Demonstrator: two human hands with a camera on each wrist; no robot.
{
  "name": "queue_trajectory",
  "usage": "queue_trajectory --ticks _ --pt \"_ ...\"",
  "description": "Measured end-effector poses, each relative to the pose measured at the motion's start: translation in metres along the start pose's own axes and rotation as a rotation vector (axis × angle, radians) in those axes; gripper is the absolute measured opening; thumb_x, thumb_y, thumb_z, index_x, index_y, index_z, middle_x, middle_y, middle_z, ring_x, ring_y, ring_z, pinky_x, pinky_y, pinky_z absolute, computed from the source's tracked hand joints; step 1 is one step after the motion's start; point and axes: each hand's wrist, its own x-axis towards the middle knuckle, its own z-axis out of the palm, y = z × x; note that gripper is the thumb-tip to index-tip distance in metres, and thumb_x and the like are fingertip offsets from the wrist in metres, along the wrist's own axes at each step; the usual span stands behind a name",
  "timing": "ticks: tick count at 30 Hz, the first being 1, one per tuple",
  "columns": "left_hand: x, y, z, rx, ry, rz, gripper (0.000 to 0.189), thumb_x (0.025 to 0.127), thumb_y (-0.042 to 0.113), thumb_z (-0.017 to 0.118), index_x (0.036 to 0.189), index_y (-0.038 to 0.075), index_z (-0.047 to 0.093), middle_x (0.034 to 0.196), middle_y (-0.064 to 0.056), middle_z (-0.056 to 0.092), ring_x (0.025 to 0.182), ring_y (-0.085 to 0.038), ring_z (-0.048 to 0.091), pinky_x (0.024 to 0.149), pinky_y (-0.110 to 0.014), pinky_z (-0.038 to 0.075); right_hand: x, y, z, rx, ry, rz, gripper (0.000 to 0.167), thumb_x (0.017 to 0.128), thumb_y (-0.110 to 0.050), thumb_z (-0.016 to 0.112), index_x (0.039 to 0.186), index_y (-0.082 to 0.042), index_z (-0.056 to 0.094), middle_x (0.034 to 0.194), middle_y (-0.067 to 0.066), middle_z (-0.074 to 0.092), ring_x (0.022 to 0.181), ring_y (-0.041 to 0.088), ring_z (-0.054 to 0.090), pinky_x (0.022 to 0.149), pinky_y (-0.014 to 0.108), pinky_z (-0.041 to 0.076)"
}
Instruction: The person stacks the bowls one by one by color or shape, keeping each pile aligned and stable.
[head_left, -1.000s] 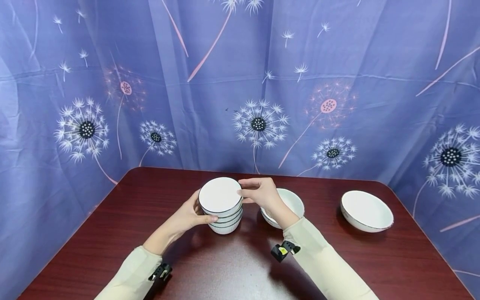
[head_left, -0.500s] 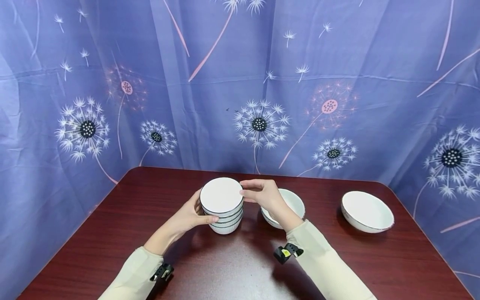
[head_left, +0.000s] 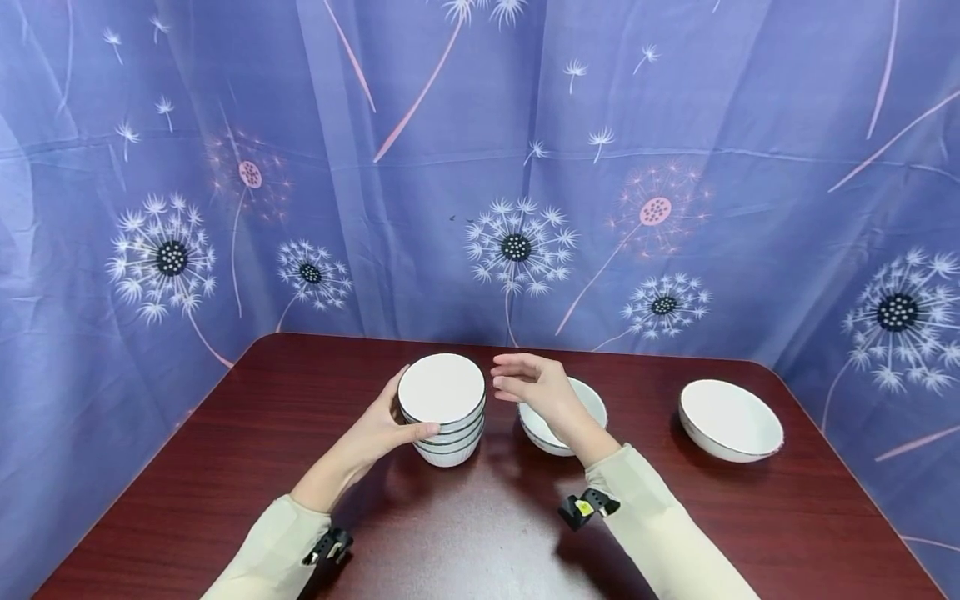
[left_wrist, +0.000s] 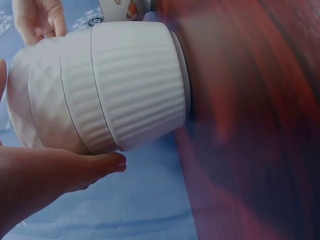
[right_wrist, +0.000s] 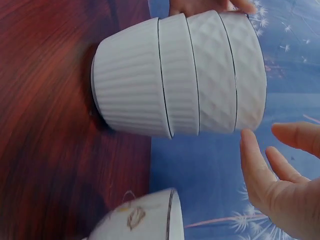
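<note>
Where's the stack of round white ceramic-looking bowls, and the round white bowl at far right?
Stack of round white ceramic-looking bowls (right_wrist: 180,77): right wrist view, ribbed side of the second bowl up.
Round white bowl at far right (head_left: 731,417): head view, on its inside surface.

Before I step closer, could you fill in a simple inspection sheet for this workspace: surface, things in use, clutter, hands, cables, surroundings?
Surface: dark red wood-grain table, with glare near the front.
Things in use: stack of four dark-rimmed white bowls, lower two ribbed, upper two diamond-textured; white bowl with a printed motif to its right; another white bowl farther right.
Clutter: nothing seen.
Hands: left hand grips the stack; right hand beside it, apart, holding nothing.
Cables: nothing seen.
Surroundings: blue dandelion-print curtain behind.
</note>
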Motion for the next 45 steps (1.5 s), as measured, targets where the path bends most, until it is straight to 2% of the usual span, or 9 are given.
queue_trajectory --ticks 4,7,15,20,27,30,37,40,45 --pt "-0.003 0.005 0.001 0.010 0.038 -0.033 0.108 0.079 0.019 0.081 0.155 0.015 0.005 0.159 -0.014 0.009 0.146 -0.028 0.006 0.116 -0.051 0.016 -0.001 0.001 -0.010 0.026 0.023 -0.005 0.043 0.088 0.008 0.060 0.129 0.013 0.051 0.111 0.026 0.063 0.094 0.023 0.067 0.083 0.037 0.056" --pt "-0.005 0.011 0.003 0.016 0.068 -0.017 0.105 0.080 0.020 0.080 0.156 0.015 0.007 0.160 -0.013 0.007 0.147 -0.026 0.001 0.118 -0.048 0.011 -0.004 -0.001 -0.018 0.040 0.042 -0.013 0.044 0.089 0.008 0.059 0.131 0.012 0.049 0.108 0.020 0.065 0.092 0.019 0.067 0.084 0.036 0.056" --pt "-0.009 0.029 0.009 0.045 0.148 0.073 0.097 0.080 0.019 0.078 0.154 0.011 0.015 0.159 -0.012 0.015 0.147 -0.024 0.009 0.119 -0.041 0.009 -0.013 -0.003 -0.043 0.025 0.082 -0.089 0.042 0.091 0.005 0.059 0.132 0.008 0.049 0.106 0.017 0.066 0.092 0.015 0.067 0.088 0.040 0.054" --pt "-0.011 0.039 0.014 0.084 0.185 0.126 0.098 0.079 0.019 0.079 0.154 0.016 0.017 0.159 -0.004 0.016 0.147 -0.020 0.008 0.119 -0.040 0.010 -0.018 -0.004 -0.056 -0.026 0.122 -0.137 0.042 0.092 0.002 0.060 0.133 0.008 0.049 0.104 0.012 0.068 0.089 0.010 0.068 0.086 0.035 0.055" --pt "-0.014 0.057 0.029 0.121 0.235 0.234 0.096 0.077 0.016 0.081 0.153 0.018 0.023 0.157 0.001 0.022 0.145 -0.018 0.016 0.119 -0.034 0.015 -0.029 -0.006 -0.076 -0.062 0.166 -0.183 0.043 0.093 0.001 0.059 0.134 0.008 0.047 0.102 0.004 0.069 0.091 0.008 0.067 0.086 0.032 0.055" --pt "-0.014 0.062 0.039 0.123 0.238 0.282 0.095 0.076 0.014 0.082 0.153 0.018 0.026 0.156 0.001 0.025 0.144 -0.017 0.020 0.118 -0.031 0.018 -0.035 -0.003 -0.086 -0.059 0.167 -0.200 0.044 0.094 -0.001 0.060 0.135 0.008 0.045 0.100 -0.003 0.069 0.093 0.008 0.067 0.087 0.033 0.054" --pt "-0.010 0.069 0.064 0.115 0.207 0.423 0.092 0.075 0.009 0.081 0.151 0.015 0.030 0.153 0.001 0.033 0.141 -0.013 0.028 0.116 -0.027 0.022 -0.046 0.001 -0.108 -0.114 0.197 -0.243 0.043 0.094 -0.003 0.060 0.134 0.005 0.047 0.100 -0.005 0.069 0.092 0.007 0.067 0.085 0.030 0.055" --pt "-0.009 0.070 0.076 0.109 0.172 0.432 0.092 0.077 0.013 0.082 0.152 0.019 0.029 0.154 0.003 0.031 0.141 -0.012 0.028 0.116 -0.028 0.022 -0.051 0.002 -0.116 -0.125 0.218 -0.259 0.042 0.094 -0.002 0.060 0.134 0.003 0.048 0.101 -0.005 0.069 0.091 0.006 0.067 0.083 0.026 0.055" --pt "-0.008 0.068 0.096 0.090 0.115 0.403 0.091 0.077 0.020 0.081 0.152 0.024 0.028 0.154 0.006 0.031 0.142 -0.013 0.026 0.116 -0.032 0.022 -0.061 0.003 -0.130 -0.162 0.242 -0.275 0.045 0.093 0.000 0.060 0.136 0.001 0.047 0.104 -0.007 0.068 0.093 0.004 0.065 0.082 0.020 0.054"
